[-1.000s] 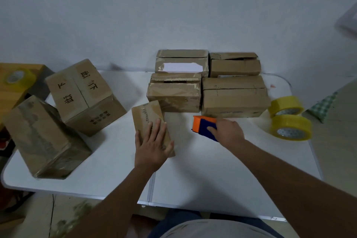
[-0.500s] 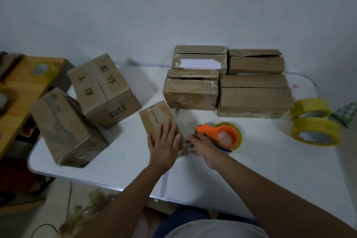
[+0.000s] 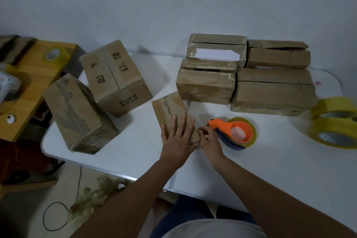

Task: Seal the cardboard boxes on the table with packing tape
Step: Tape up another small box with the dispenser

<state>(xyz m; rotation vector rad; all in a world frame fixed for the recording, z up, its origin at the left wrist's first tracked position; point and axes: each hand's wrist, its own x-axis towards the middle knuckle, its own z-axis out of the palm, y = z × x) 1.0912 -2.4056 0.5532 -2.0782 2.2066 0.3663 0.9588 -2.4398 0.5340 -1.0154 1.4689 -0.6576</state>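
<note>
A small flat cardboard box (image 3: 170, 108) lies near the middle of the white table (image 3: 251, 164). My left hand (image 3: 177, 135) rests flat on its near end, fingers spread. My right hand (image 3: 209, 139) is at the box's right edge with its fingertips pinched together; whether they hold anything is too small to tell. Just right of that hand an orange tape dispenser (image 3: 239, 131) with a clear roll lies on the table. Two larger boxes, one printed (image 3: 116, 77) and one plain (image 3: 77, 112), stand at the left.
Several boxes sit at the back: two in front (image 3: 206, 85) (image 3: 272, 92) and two behind (image 3: 216, 48) (image 3: 278, 56). Two yellow tape rolls (image 3: 334, 133) are stacked at the right edge. A wooden side table (image 3: 32, 75) with another roll (image 3: 55, 54) stands at the left.
My right hand set the dispenser down on the table, let go of it and came back to the small box's right edge. My left hand stayed flat on the box.
</note>
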